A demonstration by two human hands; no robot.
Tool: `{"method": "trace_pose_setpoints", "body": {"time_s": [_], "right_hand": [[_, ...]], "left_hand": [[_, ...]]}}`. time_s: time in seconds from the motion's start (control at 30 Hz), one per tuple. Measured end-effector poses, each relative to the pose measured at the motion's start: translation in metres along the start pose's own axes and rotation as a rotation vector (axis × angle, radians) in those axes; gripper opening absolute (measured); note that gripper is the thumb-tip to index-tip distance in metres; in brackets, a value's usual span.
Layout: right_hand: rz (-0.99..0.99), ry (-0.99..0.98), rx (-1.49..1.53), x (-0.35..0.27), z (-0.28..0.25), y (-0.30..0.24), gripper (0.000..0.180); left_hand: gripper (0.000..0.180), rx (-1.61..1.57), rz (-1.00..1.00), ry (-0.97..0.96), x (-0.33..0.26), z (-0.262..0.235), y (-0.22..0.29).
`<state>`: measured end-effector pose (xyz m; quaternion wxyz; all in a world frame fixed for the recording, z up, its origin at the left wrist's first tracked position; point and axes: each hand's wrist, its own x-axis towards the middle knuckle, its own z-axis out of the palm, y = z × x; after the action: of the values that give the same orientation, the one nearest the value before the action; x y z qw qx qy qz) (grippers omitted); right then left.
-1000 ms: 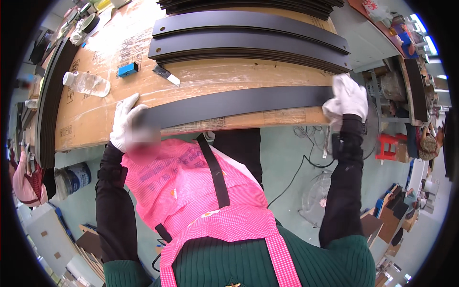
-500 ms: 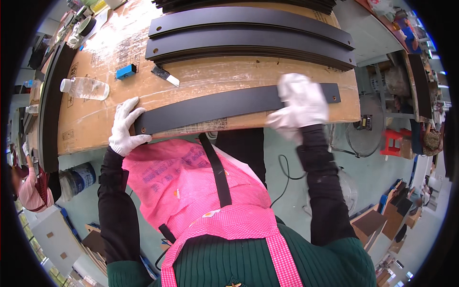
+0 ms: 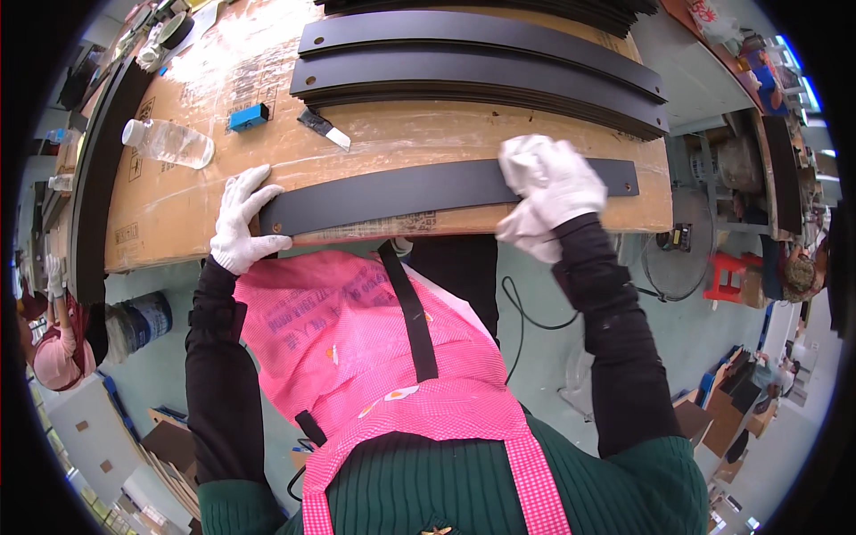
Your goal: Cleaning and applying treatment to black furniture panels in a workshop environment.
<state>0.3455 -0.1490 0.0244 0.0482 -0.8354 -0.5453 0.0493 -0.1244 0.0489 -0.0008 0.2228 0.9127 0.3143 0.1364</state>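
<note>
A long dark grey panel [image 3: 392, 198] with a small hole near each end lies flat along the table's near edge. My left hand [image 3: 241, 218], in a white glove, rests at the panel's left end; its thumb and fingers are spread around the corners. A white cloth [image 3: 528, 234] is bunched under my right hand [image 3: 567, 190], also gloved. That hand is closed on the cloth and presses it onto the panel right of the middle. Part of the cloth hangs over the near edge.
Stacked dark panels [image 3: 481, 76] lie farther back on the cardboard-covered table [image 3: 419, 134]. To the left are a clear bottle [image 3: 169, 143], a blue block [image 3: 249, 117] and a black-and-white blade-like tool [image 3: 324, 129]. More dark panels [image 3: 98, 183] line the left edge. A floor fan [image 3: 679, 241] stands at right.
My right hand has slid the cloth slightly left along the panel. My left hand remains at the panel's left end. The whole view has shifted a little.
</note>
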Motion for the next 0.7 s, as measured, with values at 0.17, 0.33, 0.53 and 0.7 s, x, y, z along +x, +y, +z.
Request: {"method": "trace_pose_setpoints", "body": {"time_s": [0.17, 0.33, 0.53, 0.7], "right_hand": [[0.049, -0.113, 0.002, 0.013, -0.022, 0.017, 0.033], [-0.014, -0.309, -0.128, 0.039, -0.033, 0.004, 0.037], [-0.072, -0.330, -0.187, 0.043, -0.037, -0.008, 0.032], [-0.118, -0.179, -0.217, 0.036, -0.024, -0.004, 0.026]], "left_hand": [[0.080, 0.045, -0.007, 0.006, -0.001, 0.000, 0.000], [0.081, 0.052, 0.013, 0.010, -0.003, 0.000, -0.004], [0.082, 0.059, 0.038, 0.011, -0.004, 0.001, -0.005], [0.082, 0.073, 0.037, 0.026, -0.006, 0.003, -0.005]]}}
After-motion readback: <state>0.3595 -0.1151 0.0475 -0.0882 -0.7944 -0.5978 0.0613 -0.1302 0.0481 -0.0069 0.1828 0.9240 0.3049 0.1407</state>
